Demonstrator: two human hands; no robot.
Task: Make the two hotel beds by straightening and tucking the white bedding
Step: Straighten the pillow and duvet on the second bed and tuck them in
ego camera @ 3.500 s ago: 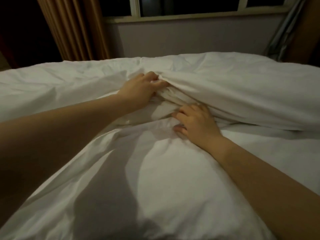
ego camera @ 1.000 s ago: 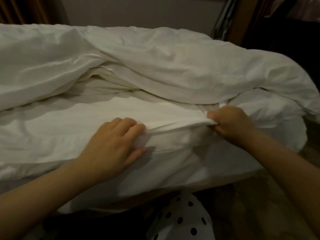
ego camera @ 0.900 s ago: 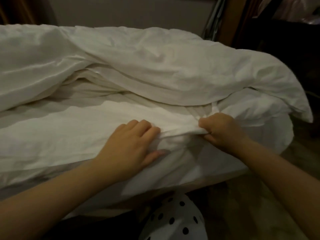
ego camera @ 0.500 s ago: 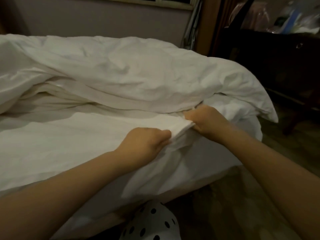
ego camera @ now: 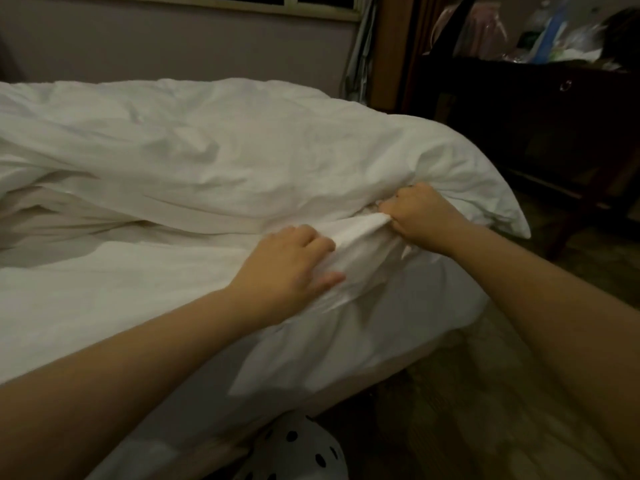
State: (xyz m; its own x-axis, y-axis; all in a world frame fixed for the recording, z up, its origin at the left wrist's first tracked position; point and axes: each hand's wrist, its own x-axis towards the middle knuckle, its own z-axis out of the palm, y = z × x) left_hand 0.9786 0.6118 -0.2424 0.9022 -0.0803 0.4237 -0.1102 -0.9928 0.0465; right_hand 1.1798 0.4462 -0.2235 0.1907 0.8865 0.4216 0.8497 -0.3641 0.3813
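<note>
Right now I have both hands closed on the bunched sheet fold (ego camera: 360, 237) near the bed's (ego camera: 450, 336) right corner: right hand (ego camera: 420, 216) fisted on its far end, left hand (ego camera: 287, 271) curled over the nearer end, duvet (ego camera: 242, 150) heaped just beyond.

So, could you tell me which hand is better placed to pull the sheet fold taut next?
Probably the right hand: it grips the sheet fold nearest the bed corner; the left hand holds it further in.
</note>
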